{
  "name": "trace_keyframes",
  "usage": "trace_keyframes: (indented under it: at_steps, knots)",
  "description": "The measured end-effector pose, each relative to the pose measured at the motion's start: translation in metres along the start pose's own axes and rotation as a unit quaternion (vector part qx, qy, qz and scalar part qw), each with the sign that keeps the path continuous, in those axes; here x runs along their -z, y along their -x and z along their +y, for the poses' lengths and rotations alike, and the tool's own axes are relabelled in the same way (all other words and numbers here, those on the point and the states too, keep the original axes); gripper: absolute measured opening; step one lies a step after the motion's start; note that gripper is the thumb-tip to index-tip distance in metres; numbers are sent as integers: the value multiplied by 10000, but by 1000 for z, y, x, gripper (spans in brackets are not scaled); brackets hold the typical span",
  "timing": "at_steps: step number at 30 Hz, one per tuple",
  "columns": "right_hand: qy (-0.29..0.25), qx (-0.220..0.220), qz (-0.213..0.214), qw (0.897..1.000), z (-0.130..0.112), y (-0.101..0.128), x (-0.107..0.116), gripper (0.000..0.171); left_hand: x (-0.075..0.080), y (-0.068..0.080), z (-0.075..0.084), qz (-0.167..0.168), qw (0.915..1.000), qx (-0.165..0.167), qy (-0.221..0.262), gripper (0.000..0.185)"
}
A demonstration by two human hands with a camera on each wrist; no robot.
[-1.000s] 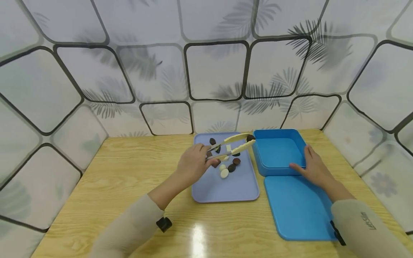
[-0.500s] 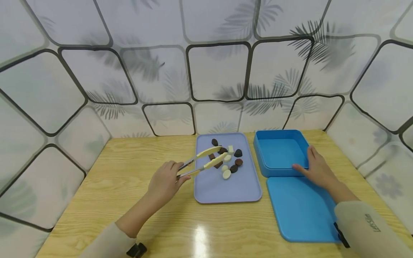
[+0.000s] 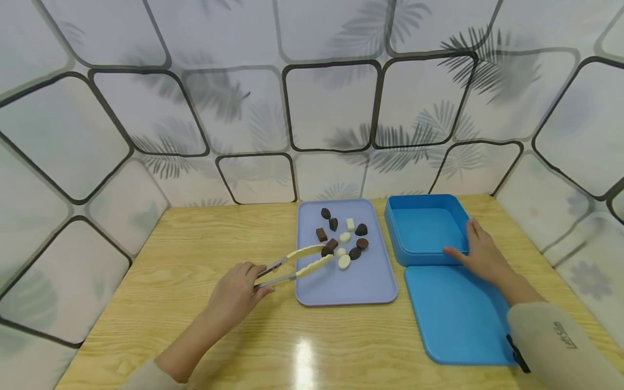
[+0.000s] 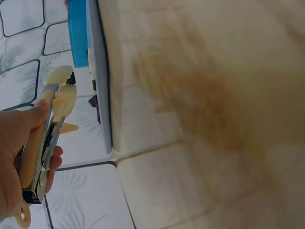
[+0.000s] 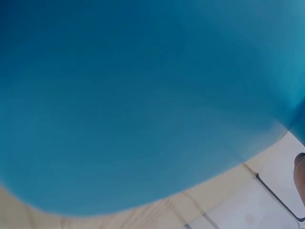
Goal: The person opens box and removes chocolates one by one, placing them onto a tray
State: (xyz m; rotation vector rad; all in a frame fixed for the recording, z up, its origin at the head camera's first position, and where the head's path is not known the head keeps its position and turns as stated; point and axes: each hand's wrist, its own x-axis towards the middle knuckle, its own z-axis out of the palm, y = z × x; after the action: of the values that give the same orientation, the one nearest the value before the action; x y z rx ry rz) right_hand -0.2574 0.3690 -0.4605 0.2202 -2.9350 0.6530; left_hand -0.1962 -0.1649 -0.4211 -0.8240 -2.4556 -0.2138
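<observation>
A glossy light-wood tabletop (image 3: 195, 254) carries a flat lilac rectangular tray (image 3: 351, 284), a deep blue plastic box (image 3: 424, 227) just right of it, and the flat blue lid (image 3: 453, 314) in front.

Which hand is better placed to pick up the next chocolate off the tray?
Left. The left hand grips the tongs, tips beside a brown chocolate on the lilac tray. The right hand rests against the blue box.

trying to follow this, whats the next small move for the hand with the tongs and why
Probably close the tongs on the brown piece at their tips. The left hand holds them open over the tray, while the right hand steadies the empty blue box.
</observation>
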Motion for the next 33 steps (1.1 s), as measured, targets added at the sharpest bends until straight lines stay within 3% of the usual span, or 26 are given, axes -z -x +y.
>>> trace_keyframes:
  at_steps: [10,23,33]
  knots:
    - [-25,-47,-40,10000,1,-2,-2,105,-13,7,0,-327,9994,1,-68,50]
    - [-4,11,-88,10000,1,-3,1,104,-20,6,-4,-240,9981,-248,-503,54]
    - [5,-106,-146,9998,-3,-2,1,104,-17,10,-5,-287,9995,105,38,68]
